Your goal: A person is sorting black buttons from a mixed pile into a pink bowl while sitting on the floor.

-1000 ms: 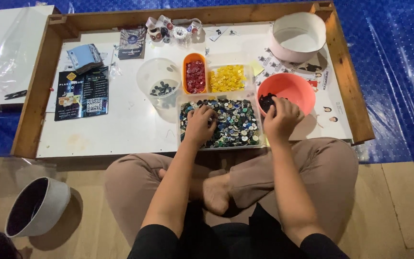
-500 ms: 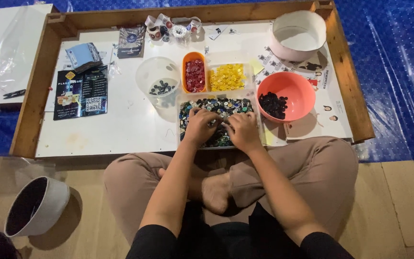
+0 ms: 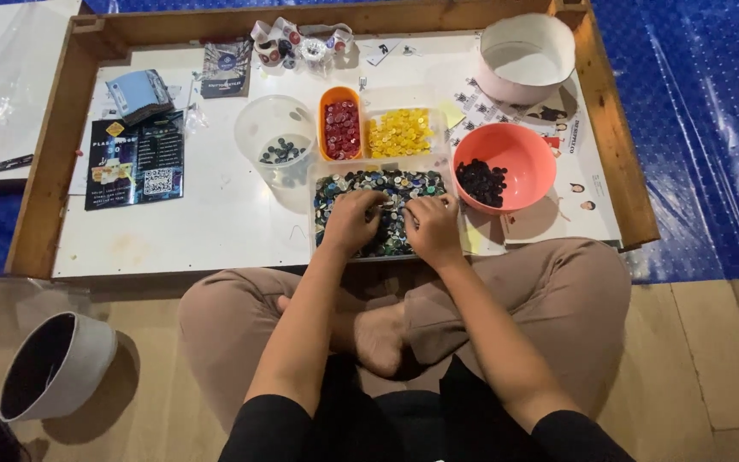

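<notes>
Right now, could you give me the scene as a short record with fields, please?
left hand: in the tray of mixed buttons
right hand: in the same tray, close beside the left
orange bowl: right of the tray, holds dark buttons
clear cup: left, few dark buttons
red buttons: orange tub behind tray
yellow buttons: clear tub beside it

There is one view only, from a camera worn on the person's head. It looks almost straight down and slightly forward, over the crossed legs (image 3: 404,316) at the bottom of the frame to the low wooden-framed tabletop (image 3: 215,222) beyond. The tabletop fills the upper half, nearly all of it inside the frame, with its far edge at the top. Both forearms run up from the bottom edge to the middle. The view stands at sitting head height, near enough to make out single small pieces.
</notes>
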